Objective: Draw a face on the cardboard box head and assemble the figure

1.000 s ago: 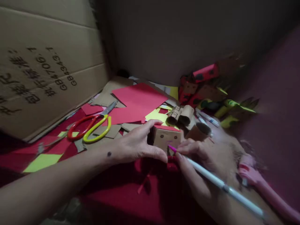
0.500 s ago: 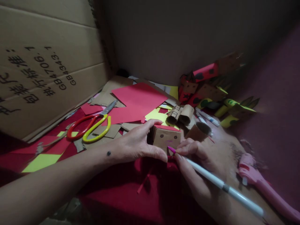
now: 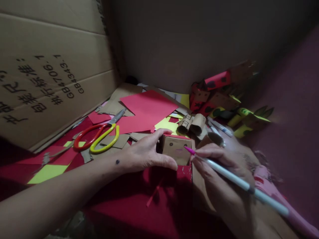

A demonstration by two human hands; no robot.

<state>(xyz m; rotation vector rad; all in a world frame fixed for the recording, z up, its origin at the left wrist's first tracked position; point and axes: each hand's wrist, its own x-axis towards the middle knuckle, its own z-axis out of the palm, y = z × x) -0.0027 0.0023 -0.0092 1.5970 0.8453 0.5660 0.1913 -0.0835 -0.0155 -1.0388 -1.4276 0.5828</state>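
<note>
A small cardboard box (image 3: 176, 156) with a red top edge stands on the red surface. Two dark eye rings and a faint pink mouth line are drawn on its front. My left hand (image 3: 149, 152) grips it from the left, thumb low along the front and fingers behind the top edge. Between the fingers of my right hand (image 3: 216, 166) is a white marker pen (image 3: 231, 177) with a pink tip. That tip lies over the right-hand eye; whether it touches the cardboard I cannot tell.
Scissors (image 3: 104, 132) with red and yellow handles lie at left among red paper (image 3: 147, 109) and scraps. Cardboard tubes (image 3: 198, 123) and markers (image 3: 219, 126) sit behind the box. A pink glue gun (image 3: 271, 189) rests at right; a large carton (image 3: 57, 73) stands at left.
The pen tip has moved up and right, from below the mouth line to the right-hand eye. My left hand keeps its hold on the box. The view has shifted slightly.
</note>
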